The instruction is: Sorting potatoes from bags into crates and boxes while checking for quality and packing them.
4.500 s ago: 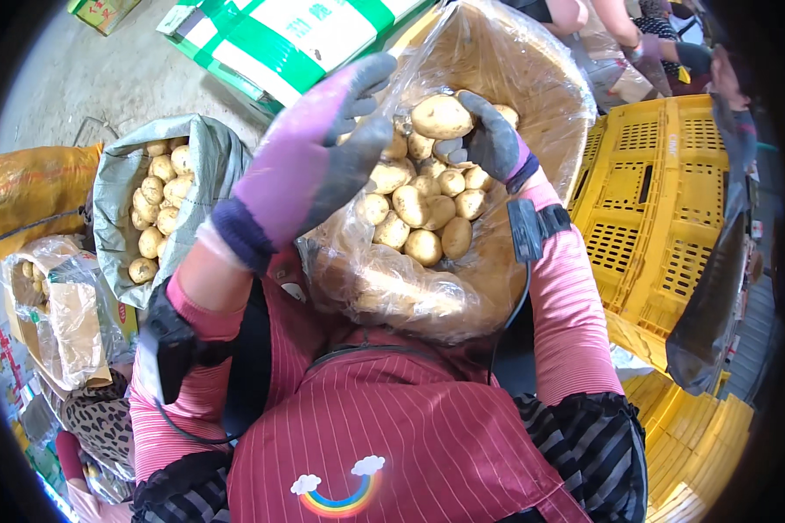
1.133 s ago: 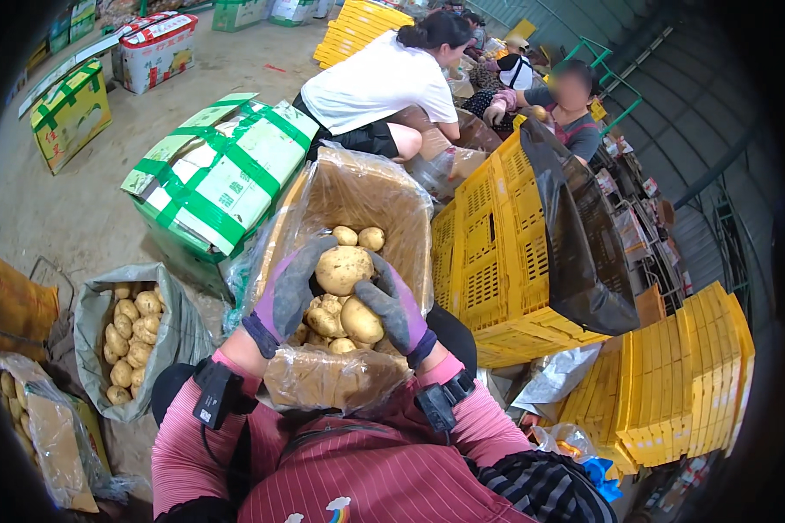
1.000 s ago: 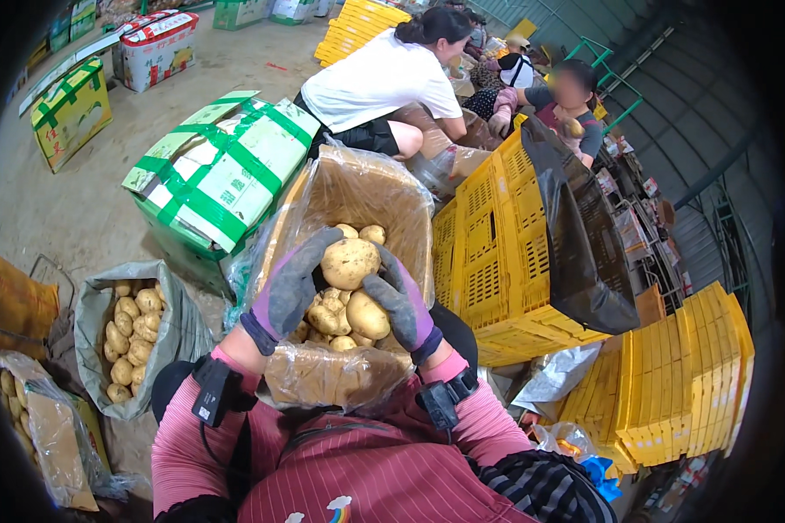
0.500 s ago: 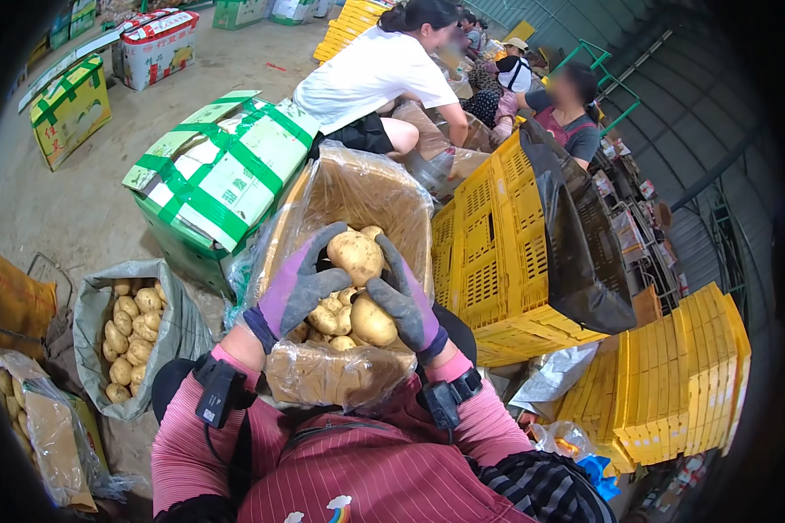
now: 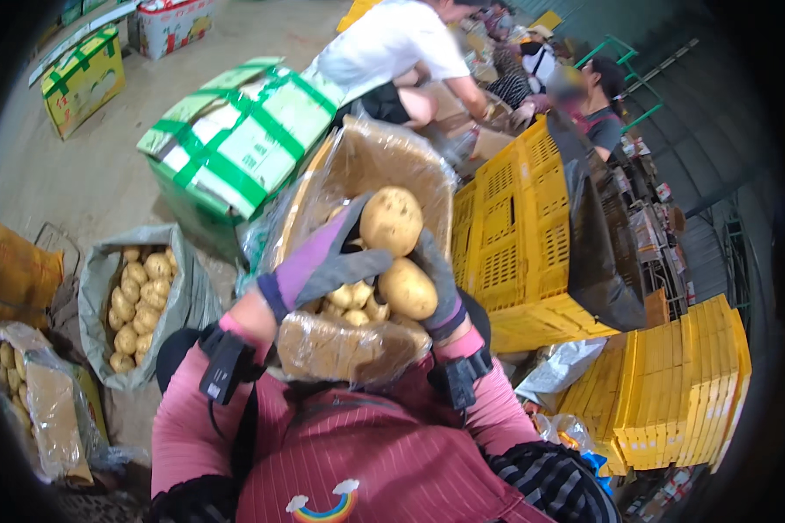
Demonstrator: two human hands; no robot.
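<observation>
Head view: over the plastic-lined box (image 5: 349, 356), left hand (image 5: 323, 261) has fingers curled against the upper potato (image 5: 391, 220), right hand (image 5: 443, 292) cups the lower potato (image 5: 408, 289). Probably hefty, firm, bruisable; I'd palm each round its fat middle.

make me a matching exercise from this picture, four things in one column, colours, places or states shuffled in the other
Things
1. potato sack
2. apron
3. upper potato
4. central box

Colours, places, states
A. lined with clear plastic
B. between the left hand and the right hand
C. grey-green and open, at the left
D. dark red with thin pale stripes

Right pairs
1-C
2-D
3-B
4-A
</observation>
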